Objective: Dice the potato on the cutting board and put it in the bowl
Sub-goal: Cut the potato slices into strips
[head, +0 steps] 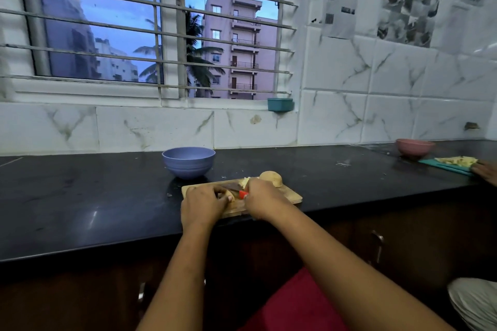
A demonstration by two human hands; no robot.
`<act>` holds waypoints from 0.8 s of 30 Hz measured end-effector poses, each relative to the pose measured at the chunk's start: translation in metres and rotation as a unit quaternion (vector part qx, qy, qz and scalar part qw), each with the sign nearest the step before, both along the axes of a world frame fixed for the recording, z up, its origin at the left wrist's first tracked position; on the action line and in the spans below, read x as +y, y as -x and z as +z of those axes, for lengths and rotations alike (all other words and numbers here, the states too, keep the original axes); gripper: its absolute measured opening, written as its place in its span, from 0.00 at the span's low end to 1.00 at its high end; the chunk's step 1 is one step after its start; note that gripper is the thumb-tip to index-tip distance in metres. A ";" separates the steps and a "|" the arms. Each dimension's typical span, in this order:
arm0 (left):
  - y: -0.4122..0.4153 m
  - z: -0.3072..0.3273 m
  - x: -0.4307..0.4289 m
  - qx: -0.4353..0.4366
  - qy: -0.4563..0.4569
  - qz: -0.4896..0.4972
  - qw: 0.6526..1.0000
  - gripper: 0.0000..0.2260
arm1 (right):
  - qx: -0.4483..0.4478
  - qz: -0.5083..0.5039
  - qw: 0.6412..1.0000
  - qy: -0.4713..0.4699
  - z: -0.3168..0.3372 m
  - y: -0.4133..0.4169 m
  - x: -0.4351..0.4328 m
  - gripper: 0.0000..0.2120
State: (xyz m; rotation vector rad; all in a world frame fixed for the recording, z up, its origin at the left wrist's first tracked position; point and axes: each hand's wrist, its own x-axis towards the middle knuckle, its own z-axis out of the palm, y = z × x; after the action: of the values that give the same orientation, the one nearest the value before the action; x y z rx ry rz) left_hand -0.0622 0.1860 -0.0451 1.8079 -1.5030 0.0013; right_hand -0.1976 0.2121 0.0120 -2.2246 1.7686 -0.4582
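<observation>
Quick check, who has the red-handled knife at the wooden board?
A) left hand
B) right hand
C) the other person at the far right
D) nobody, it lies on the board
B: the right hand grips the red handle of the knife, its blade over the cutting board, while the left hand holds a potato piece.

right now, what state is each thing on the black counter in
round blue-purple plastic bowl, upright, nothing seen inside
rectangular wooden cutting board, lying flat, in use
large brown-skinned potato piece, undiced, at the board's far edge
red-handled knife, gripped by right hand, blade over the board
small potato piece, held down by left hand
round pink bowl, upright, contents hidden
</observation>
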 end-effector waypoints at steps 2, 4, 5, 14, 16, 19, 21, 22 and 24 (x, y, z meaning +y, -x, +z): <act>0.000 0.001 0.002 -0.004 0.001 0.000 1.000 0.12 | 0.055 0.004 0.998 -0.035 0.004 -0.007 0.001 0.15; 0.000 0.001 0.002 -0.008 0.003 -0.001 1.000 0.12 | 0.097 0.012 0.994 -0.048 0.006 -0.013 0.002 0.18; 0.000 0.001 0.003 -0.011 0.006 -0.002 1.000 0.11 | 0.108 0.015 0.993 -0.052 0.005 -0.016 0.001 0.19; 0.001 0.002 0.004 -0.017 0.006 -0.002 1.000 0.10 | 0.077 0.034 0.996 -0.032 -0.006 -0.013 -0.004 0.19; 0.002 0.003 0.005 -0.013 0.007 0.002 1.000 0.10 | 0.079 0.040 0.996 -0.028 -0.007 -0.008 -0.003 0.19; 0.004 0.003 0.006 -0.012 0.015 0.004 1.000 0.10 | 0.090 0.056 0.994 -0.022 -0.008 -0.002 -0.004 0.19; 0.004 0.003 0.007 -0.006 0.018 0.005 1.000 0.09 | 0.103 0.067 0.992 -0.018 -0.006 0.000 -0.004 0.20; 0.003 0.004 0.007 0.001 0.017 0.004 1.000 0.08 | 0.107 0.071 0.992 -0.016 -0.006 0.000 -0.004 0.20; 0.004 0.005 0.007 0.013 0.014 0.004 1.000 0.07 | 0.119 0.075 0.990 -0.010 -0.005 0.000 -0.004 0.20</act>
State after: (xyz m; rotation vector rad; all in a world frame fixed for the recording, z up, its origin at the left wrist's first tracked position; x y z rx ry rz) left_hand -0.0659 0.1926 -0.0402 1.7851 -1.4700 0.0034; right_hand -0.1975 0.2082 0.0073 -2.4630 1.6867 -0.1470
